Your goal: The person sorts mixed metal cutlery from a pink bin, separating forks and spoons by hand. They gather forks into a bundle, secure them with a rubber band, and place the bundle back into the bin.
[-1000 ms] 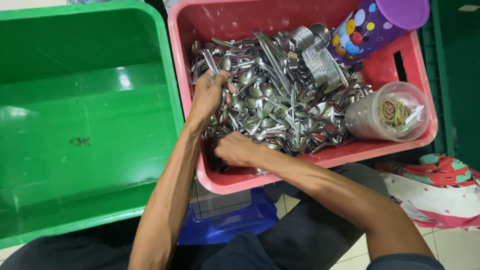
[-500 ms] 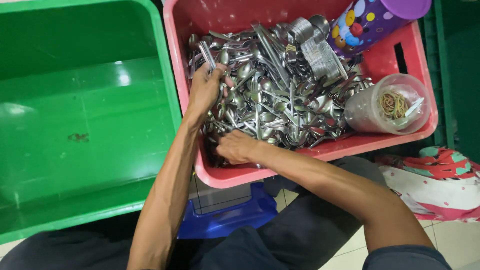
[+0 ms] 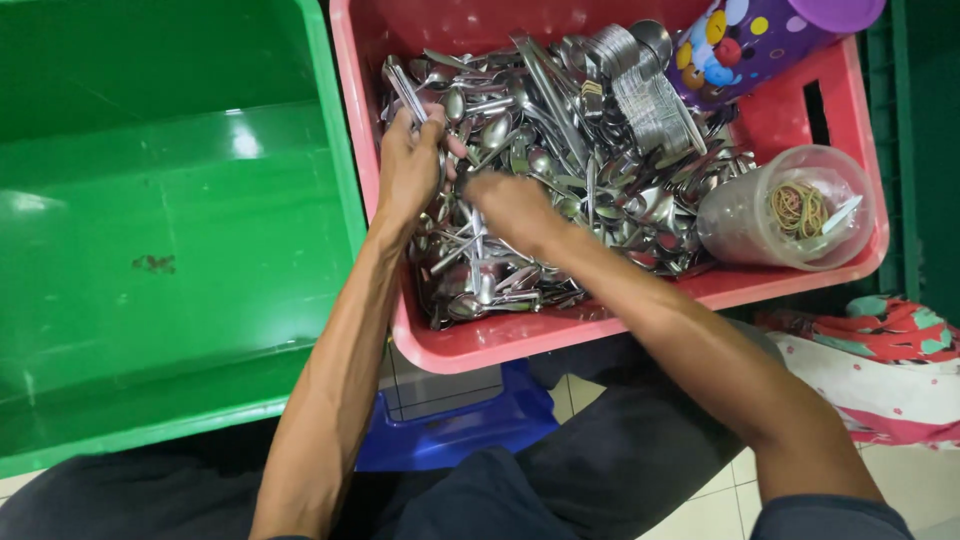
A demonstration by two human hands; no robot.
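Gripping a small bundle of spoons [image 3: 405, 95], my left hand [image 3: 410, 170] holds them upright at the pink crate's [image 3: 620, 315] left wall. My right hand [image 3: 515, 205] lies curled on the cutlery pile [image 3: 560, 190]; I cannot tell whether it holds anything. I'd align handles before adding more, so none slips.

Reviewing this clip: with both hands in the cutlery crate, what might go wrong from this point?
1. The left hand grips a small bunch of spoons above the tangled heap of metal cutlery; a loose one may slip back.
2. The right hand digs into the heap, where prongs or edges might jab the fingers.
3. The clear plastic cup of rubber bands lies tipped at the red crate wall; stirring nearby may spill it.
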